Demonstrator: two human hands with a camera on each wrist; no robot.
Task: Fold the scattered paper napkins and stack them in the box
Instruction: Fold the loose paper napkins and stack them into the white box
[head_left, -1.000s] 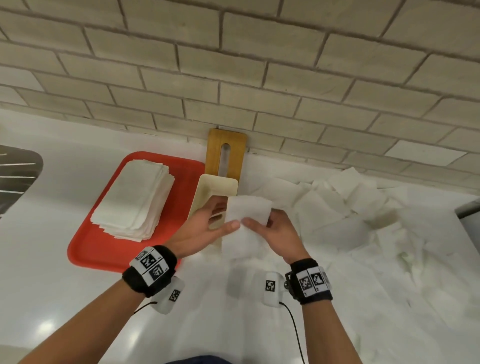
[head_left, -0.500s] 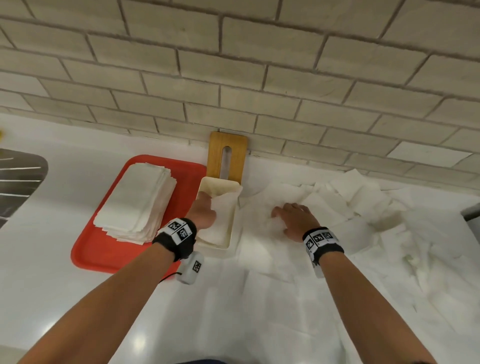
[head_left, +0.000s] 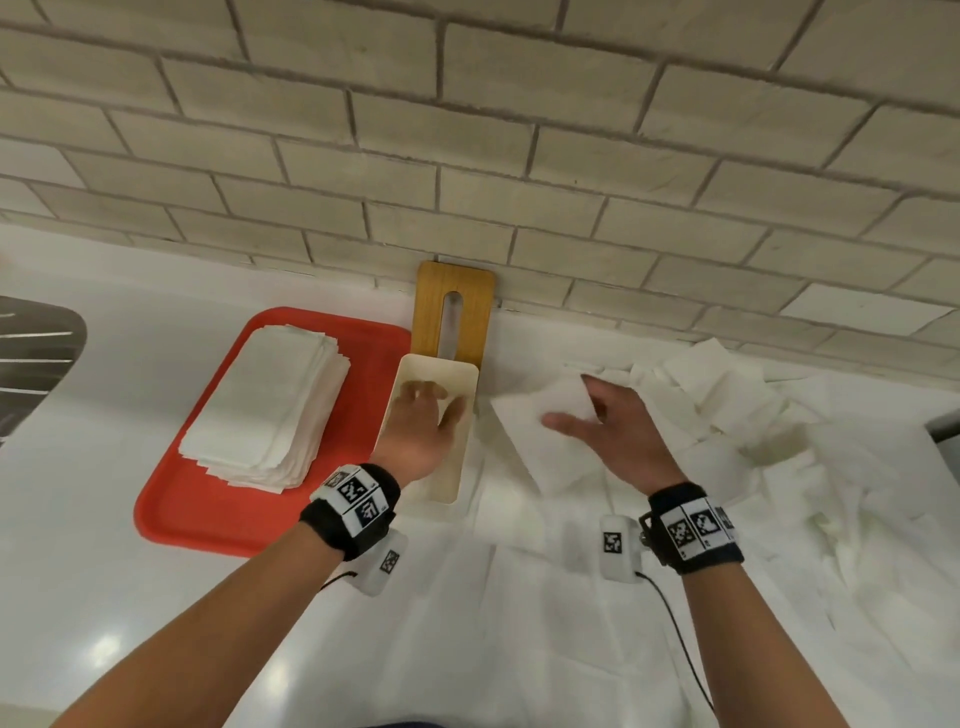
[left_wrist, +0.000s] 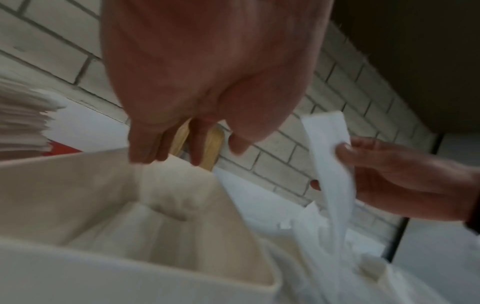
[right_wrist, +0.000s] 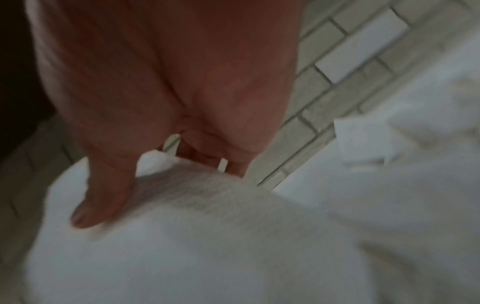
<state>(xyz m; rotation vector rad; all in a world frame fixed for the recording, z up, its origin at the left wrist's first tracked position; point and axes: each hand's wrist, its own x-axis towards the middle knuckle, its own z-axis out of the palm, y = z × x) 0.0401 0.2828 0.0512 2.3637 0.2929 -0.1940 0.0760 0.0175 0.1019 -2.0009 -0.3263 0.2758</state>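
left hand (head_left: 423, 423): over box (head_left: 451, 480), fingers relaxed, holding nothing | box: folded napkins inside, under that hand | right hand (head_left: 618, 431): beside box, pinches napkin (head_left: 545, 415) lifted off table (head_left: 78, 571) | tray (head_left: 171, 504): napkin stack (head_left: 265, 405), left of left hand

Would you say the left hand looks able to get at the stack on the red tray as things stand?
Probably yes: the left hand is empty above the box, and the stack lies just beside it on the tray, uncovered.

Grey brick wall (head_left: 519, 156) behind white glossy counter (head_left: 78, 519).
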